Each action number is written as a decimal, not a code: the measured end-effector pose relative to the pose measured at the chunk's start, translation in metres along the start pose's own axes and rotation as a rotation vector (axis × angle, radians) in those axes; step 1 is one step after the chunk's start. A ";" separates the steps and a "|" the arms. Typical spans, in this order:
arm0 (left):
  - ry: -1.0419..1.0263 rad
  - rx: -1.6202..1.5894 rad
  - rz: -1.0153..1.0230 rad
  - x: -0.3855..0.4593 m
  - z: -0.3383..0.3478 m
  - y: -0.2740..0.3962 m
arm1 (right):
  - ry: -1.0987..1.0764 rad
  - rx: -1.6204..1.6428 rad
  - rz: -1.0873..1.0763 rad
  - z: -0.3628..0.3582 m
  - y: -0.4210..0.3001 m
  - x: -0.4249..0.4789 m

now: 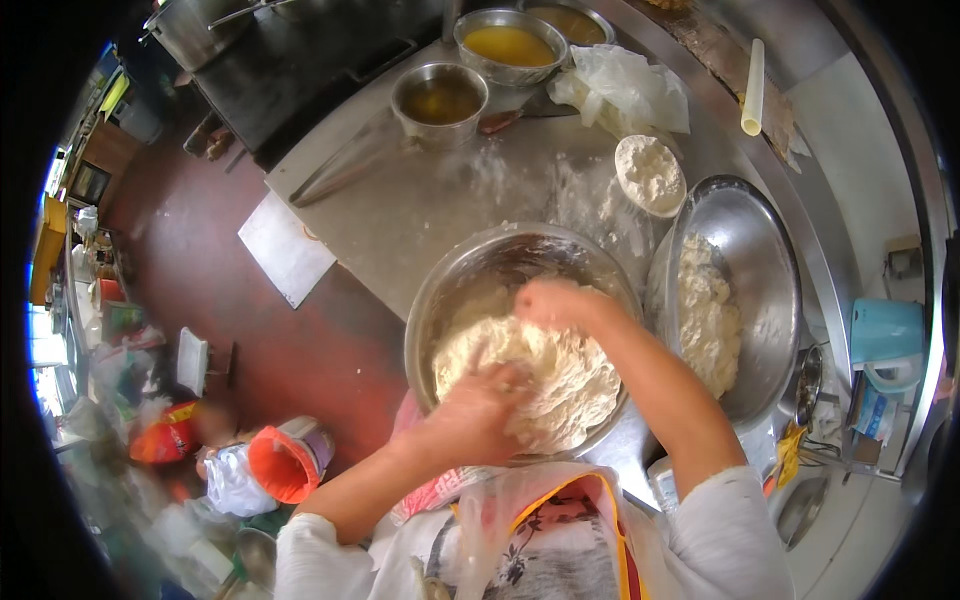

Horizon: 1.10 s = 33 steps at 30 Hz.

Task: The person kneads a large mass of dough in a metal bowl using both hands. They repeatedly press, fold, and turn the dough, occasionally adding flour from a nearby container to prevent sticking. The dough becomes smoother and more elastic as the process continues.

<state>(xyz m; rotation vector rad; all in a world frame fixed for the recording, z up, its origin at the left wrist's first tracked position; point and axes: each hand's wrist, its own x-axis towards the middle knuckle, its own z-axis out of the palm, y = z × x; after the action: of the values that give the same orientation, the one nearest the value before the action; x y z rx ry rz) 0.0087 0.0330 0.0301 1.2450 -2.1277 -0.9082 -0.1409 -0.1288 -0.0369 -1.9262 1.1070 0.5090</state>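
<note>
A large steel bowl [421,330] stands on the worktop right in front of me, with a rough, pale mass of dough [577,390] inside. My left hand [487,405] lies on the near left part of the dough, palm down with its fingers apart; motion blurs it. Over the far side of the dough, my right hand [555,301] is curled like a fist and also blurred. Whether dough is pinched in its fingers cannot be made out. To the right, a second steel bowl [765,300] leans tilted, holding a lumpy floury mass [705,322].
Beyond the bowls, a small dish of flour [651,174] rests beside a crumpled plastic bag [630,86]. Pans of yellowish liquid [510,46] and darker liquid [441,101] stand farther back. Tongs [337,161] lie at the worktop's left. An orange-lined bucket [289,465] is on the floor.
</note>
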 end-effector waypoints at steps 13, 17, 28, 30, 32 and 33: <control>-0.477 -0.202 -0.341 0.047 0.017 -0.028 | 0.076 -0.032 0.002 -0.036 0.002 -0.064; -0.419 -0.032 -0.144 0.035 0.021 0.007 | -0.014 -0.281 0.164 -0.006 0.019 0.005; -0.384 -0.022 -0.178 0.030 0.029 -0.002 | -0.040 0.198 0.150 0.002 0.007 0.041; -0.394 -0.019 -0.227 0.030 0.029 -0.001 | -0.080 0.282 0.193 0.011 -0.008 0.035; -0.414 -0.004 -0.297 0.035 0.027 0.007 | -0.429 0.039 0.017 0.039 -0.065 0.019; -0.344 -0.006 -0.297 0.033 0.031 0.005 | -0.399 -0.024 -0.101 0.045 -0.073 0.016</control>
<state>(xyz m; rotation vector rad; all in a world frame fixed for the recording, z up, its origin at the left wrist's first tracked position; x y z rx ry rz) -0.0308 0.0148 0.0172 1.5192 -2.2250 -1.3376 -0.0677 -0.0811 -0.0392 -1.7873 0.7460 0.8110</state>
